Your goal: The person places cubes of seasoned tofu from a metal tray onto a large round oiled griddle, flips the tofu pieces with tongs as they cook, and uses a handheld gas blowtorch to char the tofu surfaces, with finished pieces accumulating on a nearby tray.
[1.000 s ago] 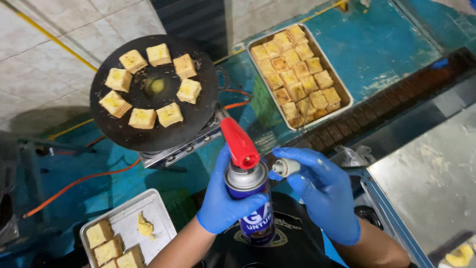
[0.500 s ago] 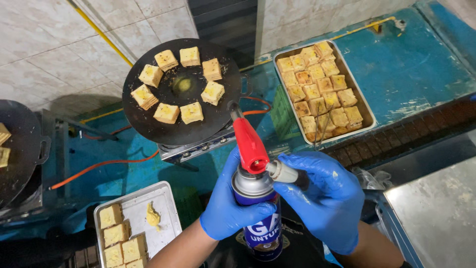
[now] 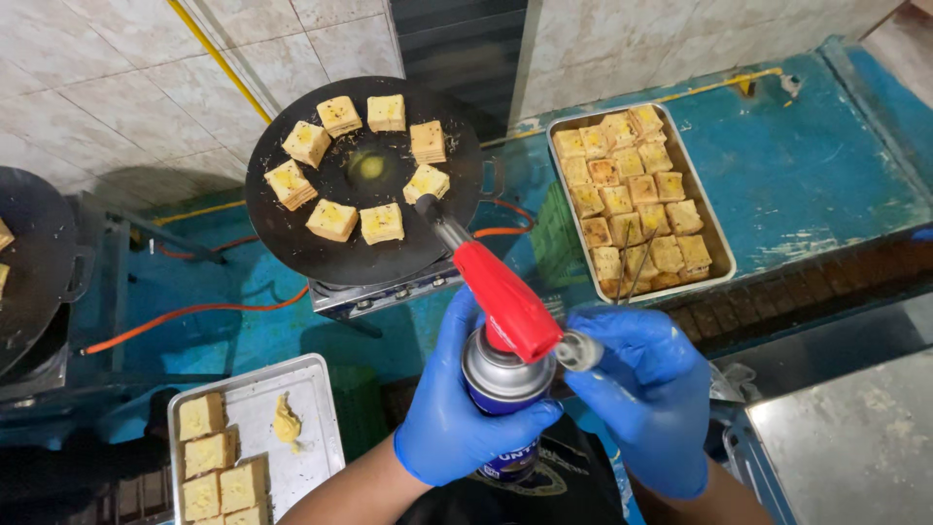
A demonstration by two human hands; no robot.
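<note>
A blue bench (image 3: pixel 807 185) carries the work, set against a tiled wall (image 3: pixel 117 68). On it, one round black griddle (image 3: pixel 364 248) sits on a gas burner (image 3: pixel 389 292) and holds seven square toast pieces (image 3: pixel 332 220) in a ring around a yellow dab of butter (image 3: pixel 369 167). A second dark griddle (image 3: pixel 29 262) shows only in part at the left edge. Right of the round griddle lies one metal tray (image 3: pixel 724 258) packed with roughly twenty toasted squares (image 3: pixel 632 185), with a pair of thin tongs (image 3: pixel 634 261) lying among them. A smaller tray (image 3: pixel 311 428) at the lower left holds five squares in view and one yellow smear (image 3: pixel 286 424); its lower end is cut off. Orange hoses (image 3: pixel 185 316) run beneath.

Both hands wear blue gloves. The left hand (image 3: pixel 457 408) has its fingers wrapped closed around a gas canister (image 3: pixel 505 389), held near the body. On top sits a red blowtorch head (image 3: pixel 505 301), its metal nozzle (image 3: pixel 439 222) pointing over the griddle's near edge. The right hand (image 3: pixel 651 389) pinches the torch's silver knob (image 3: pixel 580 350) with closed fingers.
</note>
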